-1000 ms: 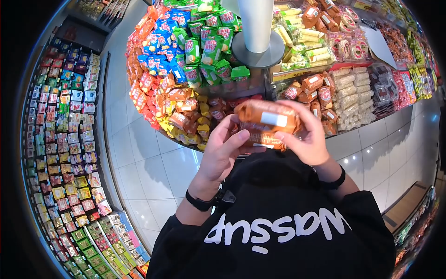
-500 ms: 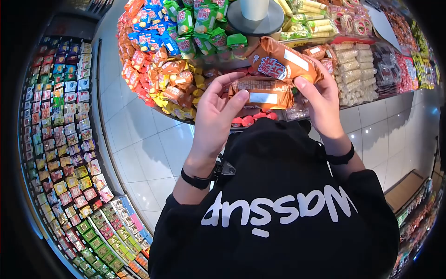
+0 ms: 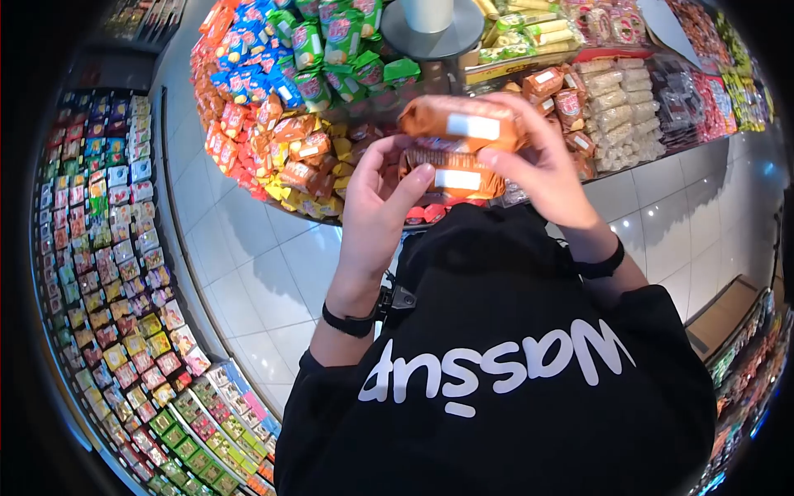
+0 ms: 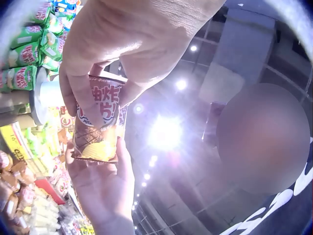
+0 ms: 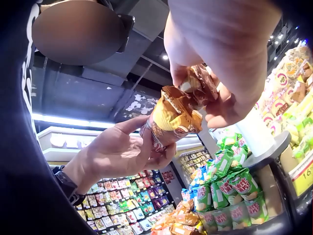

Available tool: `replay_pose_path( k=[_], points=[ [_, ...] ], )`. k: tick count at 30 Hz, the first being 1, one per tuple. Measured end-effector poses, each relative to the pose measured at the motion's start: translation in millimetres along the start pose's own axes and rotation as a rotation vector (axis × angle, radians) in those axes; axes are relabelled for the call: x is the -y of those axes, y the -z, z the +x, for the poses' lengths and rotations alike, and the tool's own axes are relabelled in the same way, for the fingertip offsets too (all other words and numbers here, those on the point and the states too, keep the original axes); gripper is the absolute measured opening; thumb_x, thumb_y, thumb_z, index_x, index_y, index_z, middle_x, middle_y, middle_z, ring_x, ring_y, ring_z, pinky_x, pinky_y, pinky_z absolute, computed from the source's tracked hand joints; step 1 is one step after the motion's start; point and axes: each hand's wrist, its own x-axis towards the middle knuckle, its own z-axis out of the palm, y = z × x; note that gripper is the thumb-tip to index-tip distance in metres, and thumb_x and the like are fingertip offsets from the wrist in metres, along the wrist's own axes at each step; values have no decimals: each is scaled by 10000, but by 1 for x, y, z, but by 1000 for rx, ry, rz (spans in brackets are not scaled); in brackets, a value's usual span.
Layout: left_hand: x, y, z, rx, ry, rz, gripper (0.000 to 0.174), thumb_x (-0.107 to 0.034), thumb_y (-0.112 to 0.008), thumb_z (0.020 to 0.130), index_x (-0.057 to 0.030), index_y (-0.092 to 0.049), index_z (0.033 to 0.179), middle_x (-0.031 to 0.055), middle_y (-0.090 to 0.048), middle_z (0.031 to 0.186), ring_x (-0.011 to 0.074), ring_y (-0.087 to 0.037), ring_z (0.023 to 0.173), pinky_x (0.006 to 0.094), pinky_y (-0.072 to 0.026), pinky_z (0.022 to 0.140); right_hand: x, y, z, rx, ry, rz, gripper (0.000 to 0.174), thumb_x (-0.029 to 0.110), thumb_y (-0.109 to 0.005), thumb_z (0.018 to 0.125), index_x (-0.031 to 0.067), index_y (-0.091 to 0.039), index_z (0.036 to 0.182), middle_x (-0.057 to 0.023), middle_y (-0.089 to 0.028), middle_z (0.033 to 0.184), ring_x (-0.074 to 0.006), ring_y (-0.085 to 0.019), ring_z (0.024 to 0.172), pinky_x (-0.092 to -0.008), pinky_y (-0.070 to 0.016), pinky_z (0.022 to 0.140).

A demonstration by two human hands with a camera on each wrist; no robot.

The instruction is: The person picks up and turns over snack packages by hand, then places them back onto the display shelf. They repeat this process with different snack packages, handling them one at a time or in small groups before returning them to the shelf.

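My left hand (image 3: 372, 194) grips a brown chip bag (image 3: 488, 183) at its left end, thumb on the near face beside a white label. A second brown chip bag (image 3: 422, 120) is in my right hand (image 3: 554, 169), its thumb over the lower edge and fingers behind. This bag lies just beyond the first and overlaps it in the head view. In the left wrist view, white lettering and a picture of chips show on a bag front (image 4: 100, 103). From the right wrist, the left hand's bag (image 5: 168, 117) appears tilted beside the other bag (image 5: 200, 85).
A curved display of snack bags in green (image 3: 343, 37), blue (image 3: 256, 41) and brown (image 3: 302, 149) stands ahead, around a grey round post base (image 3: 434, 37). Clear-wrapped rolls (image 3: 616, 107) lie to the right. A long product shelf (image 3: 107, 248) runs along the left beyond the tiled floor (image 3: 248, 273).
The right hand's bag swung outward with its lettered front showing, then turned back over the left hand's bag, white label showing. The left hand kept its grip. The head view shifted slightly.
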Motion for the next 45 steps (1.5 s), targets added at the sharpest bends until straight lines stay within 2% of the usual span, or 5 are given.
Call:
replay_pose_path(
  k=[18, 30, 36, 41, 45],
  points=[
    [58, 20, 27, 193, 478, -62, 409, -109, -622, 955, 4, -468, 1316, 132, -591, 1234, 231, -637, 1111, 410, -614, 849, -63, 43, -17, 2, -296, -2, 487, 96, -744, 882, 36, -509, 1304, -47, -622, 1163, -108, -585, 1089, -291, -474, 962],
    [72, 30, 30, 82, 430, -100, 297, -165, -578, 983, 2, -539, 1225, 127, -616, 1190, 202, -641, 1072, 367, -602, 861, -105, 250, 41, -887, -364, -256, 352, 380, -616, 938, 37, -674, 990, -33, -675, 868, -112, -622, 764, -276, -460, 685],
    [64, 28, 23, 54, 422, -89, 291, -154, -581, 981, -8, -541, 1230, 117, -618, 1177, 194, -639, 1075, 343, -597, 867, -134, 297, 74, -717, -483, -695, 417, 331, -649, 909, -61, -689, 1049, -73, -682, 882, -134, -618, 778, -290, -494, 705],
    [66, 35, 20, 20, 404, -82, 303, -143, -595, 973, -3, -536, 1235, 116, -616, 1178, 192, -636, 1078, 344, -592, 879, -134, 303, 58, -782, -365, -848, 620, 399, -674, 853, -84, -606, 1236, -247, -680, 1139, -322, -670, 1058, -366, -514, 904],
    [71, 33, 26, 53, 407, -108, 319, -142, -608, 965, 4, -534, 1239, 114, -609, 1179, 198, -627, 1080, 367, -589, 889, -98, 236, 31, -706, -162, -917, 498, 332, -670, 905, -45, -615, 1226, -184, -682, 1119, -243, -660, 1032, -337, -510, 894]
  ],
)
